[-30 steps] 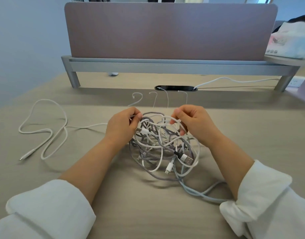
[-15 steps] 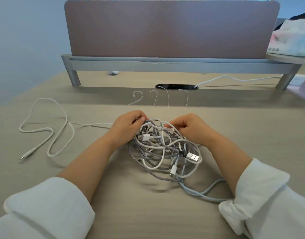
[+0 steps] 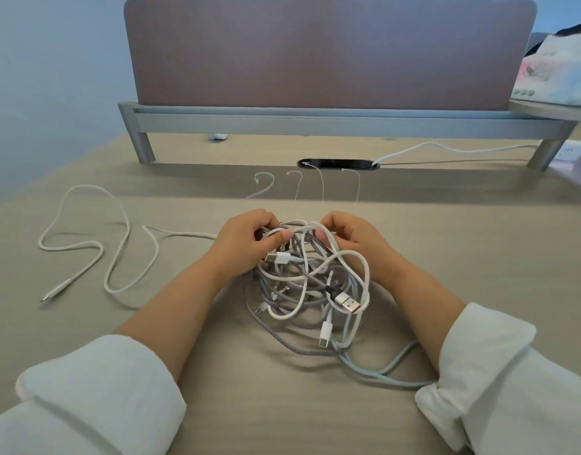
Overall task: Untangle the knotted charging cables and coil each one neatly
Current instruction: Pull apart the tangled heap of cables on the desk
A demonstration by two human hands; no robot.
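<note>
Cables (image 3: pixel 310 285) partly hide curled fingertips of left hand (image 3: pixel 246 239) and right hand (image 3: pixel 353 234) (both seemingly pinching strands).

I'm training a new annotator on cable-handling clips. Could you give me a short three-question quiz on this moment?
1. True or false: the left hand and the right hand both grip the cable tangle at its far edge.
2. Where does the spread-out white cable lie? A) left of the tangle; B) right of it; C) wholly beneath it.
3. Fill in: the USB plug with the red insert sits on the tangle's ___ side.
Key: 1 true; 2 A; 3 right.
</note>
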